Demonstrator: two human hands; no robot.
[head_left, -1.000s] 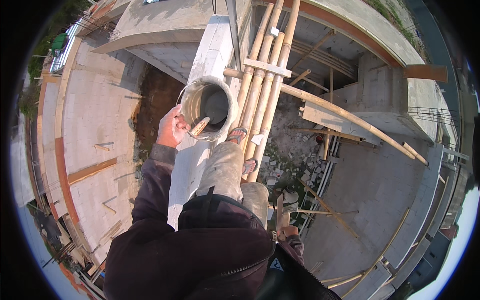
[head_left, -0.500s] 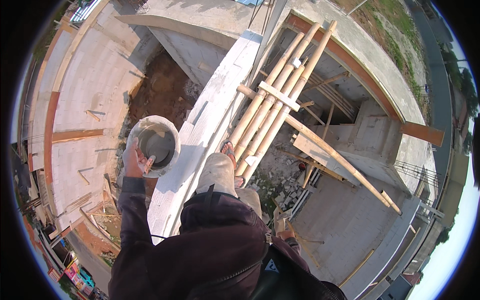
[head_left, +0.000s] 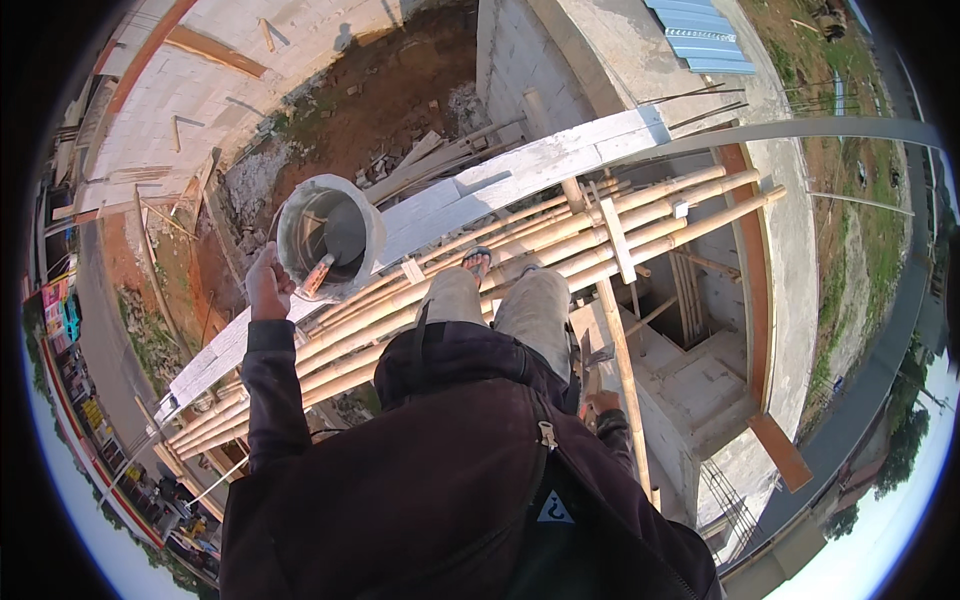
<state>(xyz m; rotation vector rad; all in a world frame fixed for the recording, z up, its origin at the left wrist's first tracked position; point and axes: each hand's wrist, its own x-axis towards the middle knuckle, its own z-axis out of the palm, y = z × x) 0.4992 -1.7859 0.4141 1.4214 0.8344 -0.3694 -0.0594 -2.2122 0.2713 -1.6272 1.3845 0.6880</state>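
At the far left a pale block wall (head_left: 215, 95) bends along the edge of a pit of red-brown earth (head_left: 395, 85) strewn with loose planks. Just right of that, the left hand (head_left: 266, 285) comes up on a dark purple sleeve (head_left: 275, 385) and grips the near rim of a round, cement-crusted grey bucket (head_left: 330, 235); the fingers curl over the rim, pinching it, though the fingertips themselves are hidden by the bucket wall. The bucket is held at the left edge of the white-painted plank (head_left: 520, 175), partly over the drop to the earth below. Inside it lies a tool with an orange handle (head_left: 316, 275), its blade down against the grey bottom.

The white plank runs diagonally from lower left to upper right, and beside it lies a platform of pale bamboo poles (head_left: 640, 215), lashed side by side. The person's legs in dusty grey trousers (head_left: 500, 310) stand on the poles, with one sandalled foot (head_left: 477, 262) near the plank's edge. Further right, low beside the hip, the right hand (head_left: 602, 402) shows only in part; whether its fingers are spread or closed cannot be told. At the top right lies a corrugated blue sheet (head_left: 705, 35).
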